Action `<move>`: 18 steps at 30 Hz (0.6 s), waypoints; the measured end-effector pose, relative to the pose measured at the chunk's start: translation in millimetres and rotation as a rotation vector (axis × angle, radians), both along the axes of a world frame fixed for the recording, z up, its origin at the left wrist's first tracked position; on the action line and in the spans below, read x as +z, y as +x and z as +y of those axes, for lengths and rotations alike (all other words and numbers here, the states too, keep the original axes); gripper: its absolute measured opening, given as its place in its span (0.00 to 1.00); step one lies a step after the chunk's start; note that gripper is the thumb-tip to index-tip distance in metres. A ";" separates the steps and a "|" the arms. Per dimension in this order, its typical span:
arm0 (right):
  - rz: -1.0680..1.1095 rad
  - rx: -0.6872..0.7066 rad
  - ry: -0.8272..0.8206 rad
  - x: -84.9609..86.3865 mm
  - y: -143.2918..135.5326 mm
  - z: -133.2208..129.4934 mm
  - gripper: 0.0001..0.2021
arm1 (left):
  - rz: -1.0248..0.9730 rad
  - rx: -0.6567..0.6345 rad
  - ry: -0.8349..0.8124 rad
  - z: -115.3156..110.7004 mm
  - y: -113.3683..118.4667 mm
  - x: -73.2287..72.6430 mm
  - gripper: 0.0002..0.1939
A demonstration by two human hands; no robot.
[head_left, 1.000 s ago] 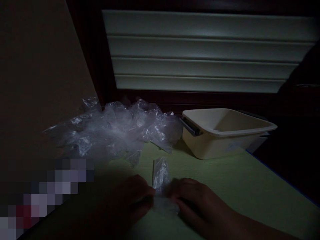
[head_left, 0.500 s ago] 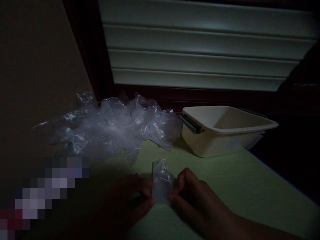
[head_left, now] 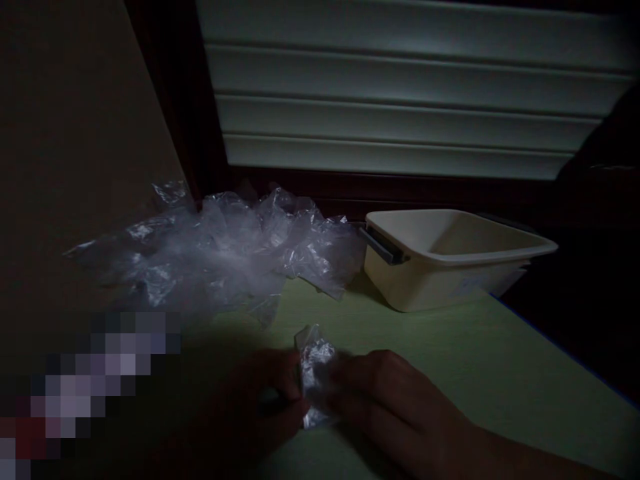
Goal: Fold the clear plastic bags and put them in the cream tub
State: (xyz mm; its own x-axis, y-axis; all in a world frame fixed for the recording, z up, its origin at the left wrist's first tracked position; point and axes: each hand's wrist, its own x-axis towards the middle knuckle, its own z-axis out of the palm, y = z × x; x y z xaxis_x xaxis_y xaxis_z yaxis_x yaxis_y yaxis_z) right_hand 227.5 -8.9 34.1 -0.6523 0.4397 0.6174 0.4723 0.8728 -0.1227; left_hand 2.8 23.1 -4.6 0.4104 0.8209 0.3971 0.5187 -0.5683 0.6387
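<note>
The packet should be light, by the look of it, its film thin, soft and a little slippery. The fairly straight left edge hints at something flatter and firmer beneath, though I cannot tell what it is or whether it is fragile. Loose film would slide or crease under a pull, so the best hold is probably at the 2 long sides, with the fingers low and close to that firmer edge, and only a gentle squeeze. The puckered far tip looks too flimsy to carry by

The left hand has thumb and forefinger nipping the packet's left edge, with a small gap behind their tips. The fingers of the right hand are close together over its right side; they are blurred, and I cannot tell whether they pinch the film or only press on it

The packet is between the hands at the near part of the green counter, in front of the heap of clear film and well apart from the cream tub. It is small, longish and see-through to silvery, crinkled all over, with bright glints in the middle and at the near end, and a duller, peaked far end
</note>
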 end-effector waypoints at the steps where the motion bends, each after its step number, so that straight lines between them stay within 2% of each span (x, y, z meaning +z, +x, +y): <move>1: -0.052 0.014 0.001 2.4 -0.3 -0.5 0.11 | -0.020 0.002 -0.001 -0.9 1.2 -1.8 0.15; 3: -0.129 0.034 -0.059 6.1 -1.3 0.0 0.14 | -0.051 -0.011 -0.027 -2.4 2.5 -4.5 0.23; 5: -0.194 0.037 -0.222 9.1 -2.0 1.6 0.17 | -0.059 -0.010 -0.021 -3.1 2.3 -4.6 0.27; 8: -0.259 0.049 -0.445 14.1 -2.6 3.4 0.21 | 0.002 0.022 0.165 -3.1 0.5 2.1 0.32; 11: -0.297 0.076 -0.525 18.8 -3.3 3.1 0.22 | 0.130 -0.027 0.384 -3.5 -1.5 13.5 0.21; 14: -0.274 0.075 -0.530 19.6 -3.9 1.6 0.21 | 0.195 -0.148 0.404 -5.4 -2.5 21.9 0.11; 18: -0.152 0.044 -0.405 12.9 -0.3 0.2 0.22 | 0.291 -0.149 0.402 -8.6 -1.2 27.6 0.07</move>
State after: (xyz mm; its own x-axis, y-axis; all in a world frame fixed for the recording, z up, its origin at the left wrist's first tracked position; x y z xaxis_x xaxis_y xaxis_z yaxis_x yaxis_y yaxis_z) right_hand 227.1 -8.7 47.0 -0.7462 0.5963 0.2961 0.4749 0.7884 -0.3909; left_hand 1.6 14.5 23.1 0.6520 0.5508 0.5212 0.5369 -0.8207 0.1956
